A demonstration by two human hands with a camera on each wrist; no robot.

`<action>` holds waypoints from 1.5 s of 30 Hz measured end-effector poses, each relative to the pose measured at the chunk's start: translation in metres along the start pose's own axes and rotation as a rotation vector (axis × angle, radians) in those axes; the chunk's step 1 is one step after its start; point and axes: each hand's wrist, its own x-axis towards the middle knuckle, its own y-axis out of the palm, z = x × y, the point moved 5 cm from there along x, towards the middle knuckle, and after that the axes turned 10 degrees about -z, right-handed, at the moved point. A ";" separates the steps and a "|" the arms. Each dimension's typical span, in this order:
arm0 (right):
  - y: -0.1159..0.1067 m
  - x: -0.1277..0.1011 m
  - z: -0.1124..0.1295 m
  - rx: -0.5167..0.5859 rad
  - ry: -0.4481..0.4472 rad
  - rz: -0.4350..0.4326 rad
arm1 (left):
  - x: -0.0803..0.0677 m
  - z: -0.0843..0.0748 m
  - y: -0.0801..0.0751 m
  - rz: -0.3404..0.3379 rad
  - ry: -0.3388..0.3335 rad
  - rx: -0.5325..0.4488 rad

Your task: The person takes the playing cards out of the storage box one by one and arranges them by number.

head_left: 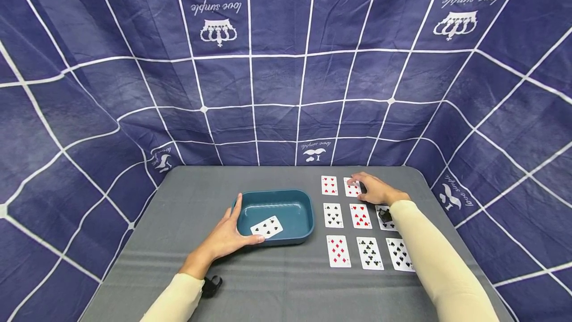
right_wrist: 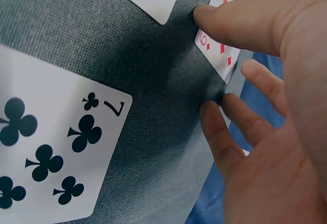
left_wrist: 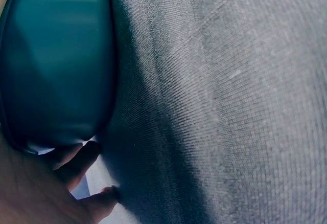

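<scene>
Her left hand point(head_left: 225, 240) lies open against the near-left rim of the blue tray point(head_left: 297, 198), steadying it; one spade card point(head_left: 266, 227) lies inside. Her right hand point(head_left: 373, 189), fingers spread, presses the top diamond card point(right_wrist: 218, 50); better to drag it off its row before pinching.
</scene>
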 end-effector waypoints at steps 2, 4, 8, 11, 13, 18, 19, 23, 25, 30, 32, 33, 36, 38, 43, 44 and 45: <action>-0.008 0.002 0.019 -0.010 0.019 0.007 | 0.001 0.000 0.000 0.000 -0.005 -0.007; -0.014 0.004 0.036 -0.033 0.053 0.013 | 0.001 -0.001 -0.001 -0.003 0.001 -0.006; -0.017 0.007 0.050 -0.114 0.097 -0.003 | 0.002 -0.001 -0.001 -0.003 0.001 -0.006; -0.018 0.011 0.056 -0.136 0.099 -0.040 | 0.001 -0.002 -0.001 -0.003 0.007 -0.006; -0.019 0.014 0.062 -0.122 0.090 -0.065 | 0.001 -0.002 -0.001 -0.002 0.009 -0.004; -0.021 0.025 0.086 -0.101 0.026 -0.098 | 0.000 0.000 -0.001 0.001 0.006 -0.008; -0.021 0.027 0.092 -0.104 0.015 -0.096 | -0.001 0.000 -0.001 0.002 0.004 -0.009; -0.020 0.036 0.112 -0.105 -0.022 -0.072 | -0.001 0.000 -0.001 0.002 0.005 -0.012; -0.017 0.039 0.120 -0.106 -0.038 -0.057 | -0.001 0.000 -0.001 0.002 0.005 -0.013; -0.009 0.048 0.142 -0.102 -0.093 -0.034 | 0.000 0.000 0.000 0.004 0.002 -0.013; -0.007 0.051 0.153 -0.096 -0.111 -0.024 | 0.000 0.000 -0.001 0.003 0.005 -0.013; -0.006 0.053 0.159 -0.095 -0.123 -0.018 | 0.000 0.000 -0.001 0.003 0.004 -0.014; -0.004 0.058 0.177 -0.094 -0.154 0.007 | 0.000 -0.001 -0.001 0.003 0.006 -0.011; -0.002 0.061 0.186 -0.095 -0.168 0.025 | -0.001 -0.002 -0.002 0.002 0.005 -0.006; 0.006 0.069 0.206 -0.114 -0.205 0.064 | -0.001 -0.003 -0.001 0.000 0.002 -0.002; 0.009 0.071 0.210 -0.120 -0.218 0.073 | -0.001 -0.003 -0.001 0.000 0.003 -0.002; 0.012 0.073 0.214 -0.128 -0.231 0.083 | -0.001 -0.003 -0.001 0.000 0.003 -0.003</action>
